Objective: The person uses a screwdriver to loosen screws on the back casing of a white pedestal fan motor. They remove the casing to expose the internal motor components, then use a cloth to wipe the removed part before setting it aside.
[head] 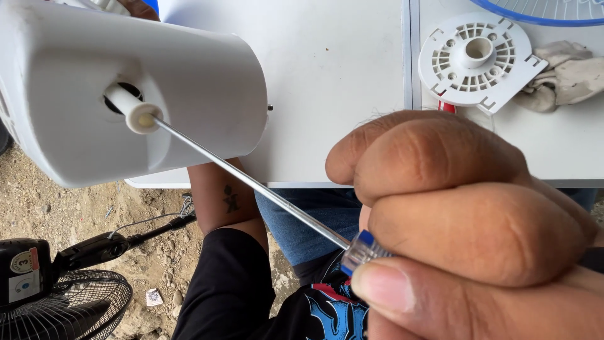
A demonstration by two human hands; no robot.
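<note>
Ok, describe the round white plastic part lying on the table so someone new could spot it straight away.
Start at the white table and go to its far right section, just below the blue-rimmed fan guard. There lies the round white disc, flat, beside a crumpled grey rag. Its ring of slots, raised centre tube and small squared tabs around the edge set it apart from the rag and the guard.

Right hand [465,220] is fisted near the camera, fingers [440,157] curled tight, thumb pressed alongside.

Looks like you're at an outdoor fan repair spot: white table [333,75] on bare dirt ground [63,201], loose fan parts [476,58], another fan [56,302] sitting nearby.
</note>
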